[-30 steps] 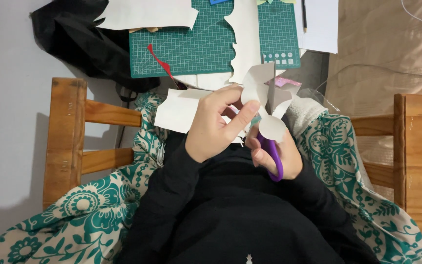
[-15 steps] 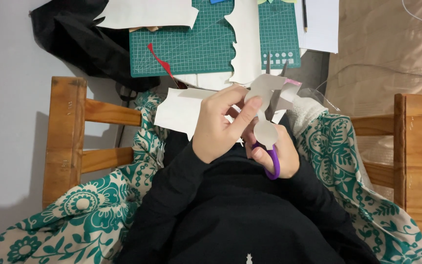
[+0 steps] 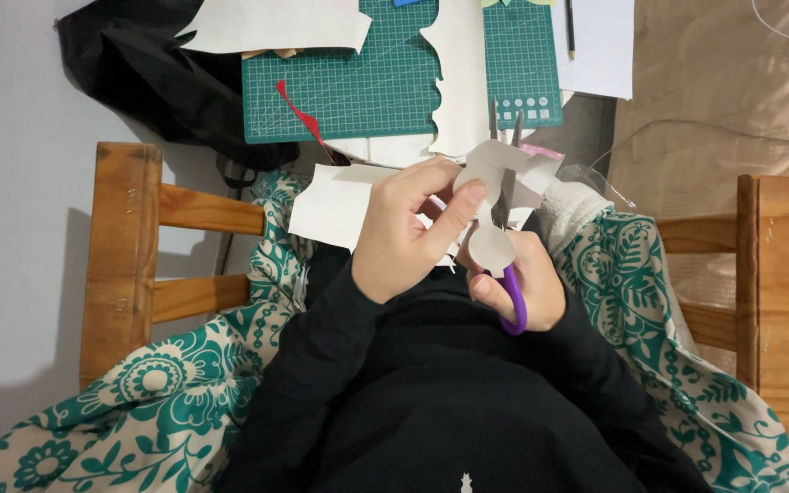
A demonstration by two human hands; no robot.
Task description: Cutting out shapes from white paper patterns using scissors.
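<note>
Left hand (image 3: 404, 233) at frame centre pinching the white paper cut-out (image 3: 495, 205), steadying it for the blades; right hand (image 3: 518, 283) gripping purple-handled scissors (image 3: 511, 274), cutting upward; green cutting mat (image 3: 367, 87) lying above

No packages, labels, signs or screens show anywhere in this view.
</note>
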